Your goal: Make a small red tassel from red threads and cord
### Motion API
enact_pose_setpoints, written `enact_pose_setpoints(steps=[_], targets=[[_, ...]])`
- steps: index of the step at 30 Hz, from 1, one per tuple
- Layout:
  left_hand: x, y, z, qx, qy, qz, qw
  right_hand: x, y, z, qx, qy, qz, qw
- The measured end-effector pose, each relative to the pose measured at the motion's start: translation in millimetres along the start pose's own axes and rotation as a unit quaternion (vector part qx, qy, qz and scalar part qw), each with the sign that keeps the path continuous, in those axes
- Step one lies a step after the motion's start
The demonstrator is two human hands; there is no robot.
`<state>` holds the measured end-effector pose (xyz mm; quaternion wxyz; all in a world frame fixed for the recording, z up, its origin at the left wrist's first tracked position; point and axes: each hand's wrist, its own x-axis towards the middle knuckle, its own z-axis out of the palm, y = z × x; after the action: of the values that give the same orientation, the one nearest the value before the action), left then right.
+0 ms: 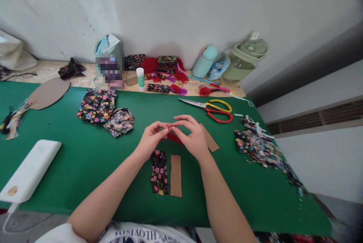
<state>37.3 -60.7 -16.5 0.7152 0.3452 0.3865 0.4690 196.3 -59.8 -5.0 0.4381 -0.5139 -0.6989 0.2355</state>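
Note:
Over the middle of the table my left hand [153,135] and my right hand [194,135] meet fingertip to fingertip, both pinching a red tassel [175,137]. Its red strands hang below the fingers; a small yellowish bit shows at the pinch, and the rest is hidden. Nearer to me lie a black floral fabric strip [159,173] and, beside it, a narrow brown cardboard strip [176,176]. Another cardboard piece [210,138] is partly behind my right hand. Beyond that hand rest open scissors [210,106] with one yellow and one red handle.
Folded floral fabric [98,107] and crumpled fabric [120,122] are left of centre. A glue stick [140,79] stands near the back, with floral pieces and red tassels [149,65] behind. Fabric scraps [261,146] cover the right side; a white power bank [31,171] lies left.

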Motion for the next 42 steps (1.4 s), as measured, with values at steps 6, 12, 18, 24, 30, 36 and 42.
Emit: enact_pose_setpoints(steps=[6, 12, 18, 24, 30, 36, 42], targets=[[0, -2, -0.2, -0.001, -0.004, -0.006, 1.000, -1, 1, 1, -0.016, -0.005, -0.010, 1.000], [0, -1, 1.5, -0.014, 0.002, -0.015, 1.000, 0, -1, 3, -0.005, -0.037, -0.004, 0.999], [0, 1, 2.2, -0.025, -0.005, -0.008, 1.000, -1, -1, 5, 0.051, -0.051, 0.035, 0.997], [0, 1, 3.1, -0.038, -0.006, -0.009, 0.999, -2, 2, 7, 0.143, -0.015, 0.057, 0.988], [3, -4, 1.5, -0.035, 0.028, -0.015, 0.999, 1, 4, 3, 0.244, 0.074, 0.088, 0.963], [4, -4, 2.3, -0.044, 0.057, -0.018, 0.997, 2, 1, -4, 0.371, 0.154, 0.136, 0.906], [4, -5, 2.2, -0.039, 0.075, -0.005, 0.996, 4, -5, -7, 0.419, 0.145, 0.169, 0.880]])
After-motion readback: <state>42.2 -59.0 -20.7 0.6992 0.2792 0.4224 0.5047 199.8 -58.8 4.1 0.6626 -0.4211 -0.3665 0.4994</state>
